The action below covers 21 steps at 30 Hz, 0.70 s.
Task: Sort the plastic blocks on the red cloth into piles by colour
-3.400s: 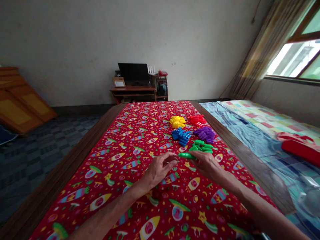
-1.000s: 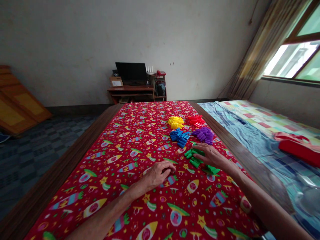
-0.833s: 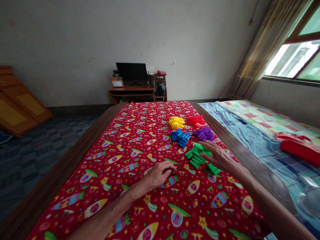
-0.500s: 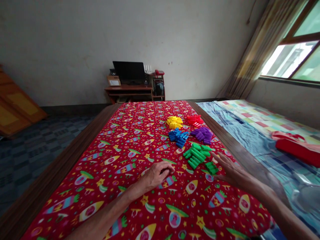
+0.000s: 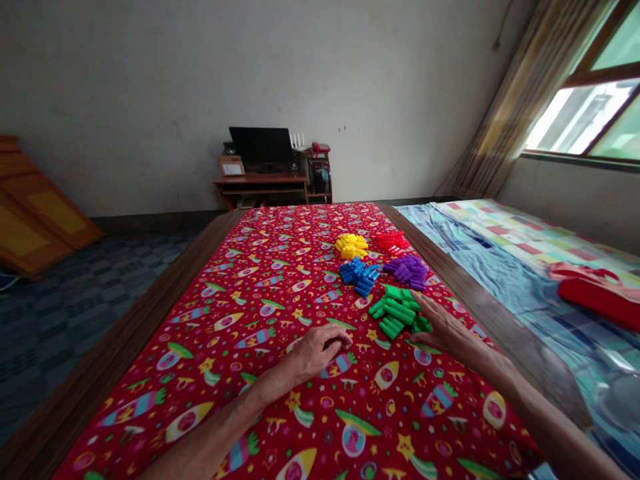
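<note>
A long wooden table fills the middle, and a red cloth with rockets and stars covers most of its top. The bed on the right side runs out of view. A clear thing at the low right is blurry and cut off, so I can't tell what it is. The wooden cupboard is cut off at the left and the window at the right. By the far wall is a desk with a black screen.

The left hand rests on the cloth with its fingers softly curled. Its fingertips are tucked under, so I can't tell if it grips anything. The right hand has its finger and thumb spread apart, not squeezed.

The green pile is just beside the right hand's fingers. A small green clump is between finger and thumb, partly hidden; I can't tell if they touch it. Behind are purple, blue, yellow and red pieces.
</note>
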Each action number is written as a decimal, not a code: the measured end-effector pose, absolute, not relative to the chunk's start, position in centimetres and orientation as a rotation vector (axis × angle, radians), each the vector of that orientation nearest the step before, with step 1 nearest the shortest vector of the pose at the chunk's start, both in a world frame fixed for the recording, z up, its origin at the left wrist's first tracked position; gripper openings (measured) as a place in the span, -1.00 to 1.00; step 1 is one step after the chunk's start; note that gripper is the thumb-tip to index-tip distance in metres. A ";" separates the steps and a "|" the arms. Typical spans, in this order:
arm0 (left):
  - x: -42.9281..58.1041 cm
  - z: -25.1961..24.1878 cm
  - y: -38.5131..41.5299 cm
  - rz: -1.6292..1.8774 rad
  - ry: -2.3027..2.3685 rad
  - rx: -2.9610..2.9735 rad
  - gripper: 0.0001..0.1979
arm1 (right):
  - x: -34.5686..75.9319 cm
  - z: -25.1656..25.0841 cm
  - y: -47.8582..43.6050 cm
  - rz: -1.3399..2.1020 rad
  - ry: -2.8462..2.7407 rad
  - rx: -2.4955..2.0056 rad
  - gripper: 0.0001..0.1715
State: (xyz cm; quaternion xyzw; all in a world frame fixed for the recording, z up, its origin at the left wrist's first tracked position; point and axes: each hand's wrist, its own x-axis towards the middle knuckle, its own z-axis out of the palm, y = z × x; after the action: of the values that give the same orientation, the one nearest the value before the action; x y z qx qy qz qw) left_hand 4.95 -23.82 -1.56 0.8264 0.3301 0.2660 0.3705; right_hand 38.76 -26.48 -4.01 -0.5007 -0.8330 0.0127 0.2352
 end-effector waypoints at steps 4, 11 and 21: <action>4.9 -1.4 -23.9 0.674 0.850 2.118 -0.78 | 39.1 -2.2 -26.5 -0.023 -2.134 -1.413 -0.23; 4.3 -2.4 -22.9 0.753 0.848 2.160 -0.75 | 41.5 1.6 -19.0 -0.097 -1.550 -1.700 -0.47; -7.8 -2.1 -15.1 1.298 1.674 1.918 -0.77 | 44.1 -3.4 -11.5 0.194 -0.885 -1.646 -0.49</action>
State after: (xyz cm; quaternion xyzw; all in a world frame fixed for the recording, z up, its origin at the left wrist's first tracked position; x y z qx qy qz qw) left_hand -7.79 -15.11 -2.08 0.6645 0.5798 0.4497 0.1414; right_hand 44.13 -11.49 -3.36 -0.7073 -0.3803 0.0834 0.5900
